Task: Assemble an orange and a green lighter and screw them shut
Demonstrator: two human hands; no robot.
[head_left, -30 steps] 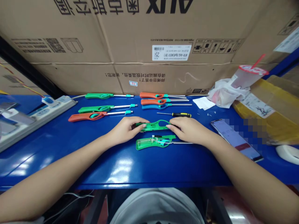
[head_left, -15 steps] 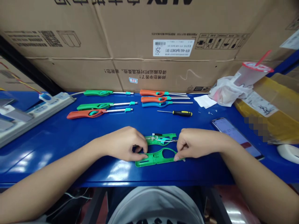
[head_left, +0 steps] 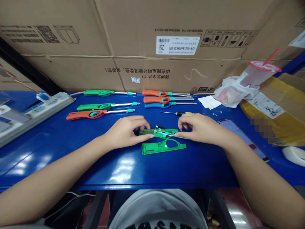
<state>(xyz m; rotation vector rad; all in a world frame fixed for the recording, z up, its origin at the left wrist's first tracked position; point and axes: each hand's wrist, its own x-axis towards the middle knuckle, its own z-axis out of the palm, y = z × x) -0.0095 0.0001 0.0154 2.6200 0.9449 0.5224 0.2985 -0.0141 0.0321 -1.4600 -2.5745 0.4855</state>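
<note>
Two green halves of an opened long-nosed lighter lie in front of me. The far half [head_left: 158, 131] holds white wires, a teal piece and a small black part. My left hand [head_left: 130, 131] is around its left end, thumb and fingers apart, the thumb at its near edge. At its right end is my right hand [head_left: 200, 128], with curled fingers and thumb apart; the thumb reaches the shell's end, and the hand partly hides the metal tube there. Nearer to me lies the empty shell half [head_left: 154, 148], flat on the blue table [head_left: 95, 168], touched by neither hand.
Several assembled lighters [head_left: 92, 114] lie in two groups at the back. A screwdriver [head_left: 169, 113] is partly behind my right hand. A phone [head_left: 247, 140], white mouse [head_left: 294, 156], tissue [head_left: 209, 102], bagged drink cup [head_left: 258, 74] and yellow package [head_left: 269, 111] are right; a power strip [head_left: 35, 113] left.
Both hands have let go of the near empty shell half and moved away from me to the far half with the wires. The empty half now lies flat on the table.
</note>
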